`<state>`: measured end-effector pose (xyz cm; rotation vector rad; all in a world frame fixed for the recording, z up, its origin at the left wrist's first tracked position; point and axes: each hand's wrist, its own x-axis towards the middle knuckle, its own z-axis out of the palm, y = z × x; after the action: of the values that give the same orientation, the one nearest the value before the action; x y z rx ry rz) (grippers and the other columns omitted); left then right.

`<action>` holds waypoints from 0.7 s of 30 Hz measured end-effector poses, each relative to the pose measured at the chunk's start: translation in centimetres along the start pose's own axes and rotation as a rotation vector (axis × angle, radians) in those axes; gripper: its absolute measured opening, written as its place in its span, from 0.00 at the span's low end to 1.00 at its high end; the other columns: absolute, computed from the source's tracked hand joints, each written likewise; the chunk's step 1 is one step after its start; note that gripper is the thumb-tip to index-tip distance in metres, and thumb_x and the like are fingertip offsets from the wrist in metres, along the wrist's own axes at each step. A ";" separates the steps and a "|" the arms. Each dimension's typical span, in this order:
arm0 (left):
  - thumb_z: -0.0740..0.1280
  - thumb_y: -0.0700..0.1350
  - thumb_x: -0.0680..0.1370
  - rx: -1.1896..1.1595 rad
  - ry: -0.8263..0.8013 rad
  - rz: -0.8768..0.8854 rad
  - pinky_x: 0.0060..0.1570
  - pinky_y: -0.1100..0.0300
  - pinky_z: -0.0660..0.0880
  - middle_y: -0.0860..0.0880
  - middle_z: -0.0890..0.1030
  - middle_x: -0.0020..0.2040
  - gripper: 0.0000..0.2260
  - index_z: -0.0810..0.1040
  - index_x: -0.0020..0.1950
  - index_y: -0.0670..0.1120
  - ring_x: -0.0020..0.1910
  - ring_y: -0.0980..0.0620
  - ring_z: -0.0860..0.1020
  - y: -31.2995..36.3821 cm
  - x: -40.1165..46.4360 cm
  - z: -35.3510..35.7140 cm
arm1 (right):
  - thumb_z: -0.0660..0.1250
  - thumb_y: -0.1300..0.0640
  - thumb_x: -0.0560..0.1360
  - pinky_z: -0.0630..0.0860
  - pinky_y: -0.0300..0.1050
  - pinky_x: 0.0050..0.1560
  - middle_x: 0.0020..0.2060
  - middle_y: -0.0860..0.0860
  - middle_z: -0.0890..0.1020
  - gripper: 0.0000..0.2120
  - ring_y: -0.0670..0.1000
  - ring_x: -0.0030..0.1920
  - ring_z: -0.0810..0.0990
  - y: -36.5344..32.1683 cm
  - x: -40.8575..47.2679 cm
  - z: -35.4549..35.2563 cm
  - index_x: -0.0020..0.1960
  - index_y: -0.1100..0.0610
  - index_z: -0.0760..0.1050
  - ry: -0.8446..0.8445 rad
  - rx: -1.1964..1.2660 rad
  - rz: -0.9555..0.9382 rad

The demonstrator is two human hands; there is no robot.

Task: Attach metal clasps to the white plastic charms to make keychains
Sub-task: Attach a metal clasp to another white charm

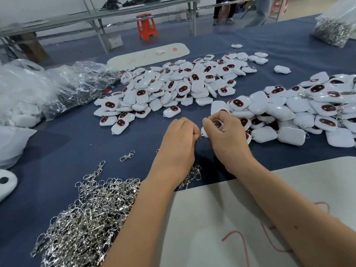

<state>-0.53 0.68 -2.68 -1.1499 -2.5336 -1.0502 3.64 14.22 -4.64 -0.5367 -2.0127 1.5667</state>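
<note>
A white charm point(212, 125) with a dark, red-rimmed face is held just above the blue desk point(77, 151), near its middle, in the grip of the right hand point(227, 139). The fingers point(221, 116) of that hand are curled tightly over the top of the charm, so only part of its face is seen. The left hand point(179, 143) is brought up just beside it, its fingers bent inward and pinched on a small metal clasp point(196, 140), of which only a dark sliver is seen at the fingertips. Whether the clasp is already hooked into the charm cannot be told, since the joint is hidden between the two hands.

A large heap of silver clasps point(90, 214) is spread on the desk under the left forearm, with a single clasp point(127, 156) lying apart from it. A wide pile of loose charms point(173, 87) is seen beyond the hands, and a second pile of charms point(300, 112), several with clasps showing, lies to the right. A grey sheet point(221, 228) marked with red lines is laid beneath the right forearm. Crumpled clear plastic bags point(57, 87) are seen at the left, and a bag of metal parts point(333, 29) sits at the far right corner.
</note>
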 end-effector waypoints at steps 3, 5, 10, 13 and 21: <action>0.62 0.27 0.77 0.040 0.000 -0.045 0.48 0.58 0.67 0.50 0.74 0.47 0.15 0.70 0.44 0.48 0.48 0.49 0.69 0.4 0.0 0.2 | 0.68 0.53 0.82 0.66 0.32 0.30 0.29 0.44 0.76 0.08 0.42 0.26 0.70 -0.2 -0.3 0.1 0.45 0.54 0.76 0.029 -0.042 -0.025; 0.61 0.28 0.77 0.062 -0.011 -0.092 0.47 0.59 0.65 0.50 0.73 0.48 0.15 0.69 0.45 0.48 0.48 0.49 0.69 0.7 0.1 0.4 | 0.67 0.54 0.82 0.65 0.32 0.32 0.30 0.45 0.76 0.07 0.42 0.27 0.71 -0.4 -0.5 0.2 0.46 0.55 0.75 0.042 -0.060 -0.034; 0.60 0.31 0.78 0.105 -0.009 -0.159 0.45 0.54 0.66 0.49 0.74 0.49 0.11 0.71 0.48 0.47 0.46 0.45 0.72 1.3 0.2 1.0 | 0.67 0.53 0.82 0.69 0.38 0.37 0.33 0.48 0.78 0.08 0.44 0.31 0.73 -0.4 -0.8 0.3 0.47 0.57 0.75 0.073 -0.074 -0.047; 0.61 0.33 0.80 -0.088 0.066 -0.180 0.45 0.49 0.72 0.49 0.78 0.44 0.08 0.74 0.45 0.44 0.44 0.45 0.75 1.2 0.2 1.2 | 0.67 0.52 0.81 0.72 0.47 0.36 0.31 0.47 0.78 0.08 0.49 0.32 0.74 -0.4 -0.6 0.1 0.45 0.54 0.74 0.058 0.102 0.040; 0.72 0.35 0.77 -0.483 0.179 -0.218 0.47 0.64 0.79 0.57 0.84 0.42 0.10 0.81 0.47 0.50 0.44 0.57 0.82 0.7 0.2 1.2 | 0.66 0.53 0.84 0.63 0.35 0.22 0.22 0.46 0.71 0.12 0.46 0.20 0.67 -0.8 -0.5 0.1 0.43 0.55 0.72 0.028 0.412 0.173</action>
<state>-0.04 1.88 -3.11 -0.8273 -2.3679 -1.8042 3.96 13.63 -4.00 -0.5738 -1.5913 1.9982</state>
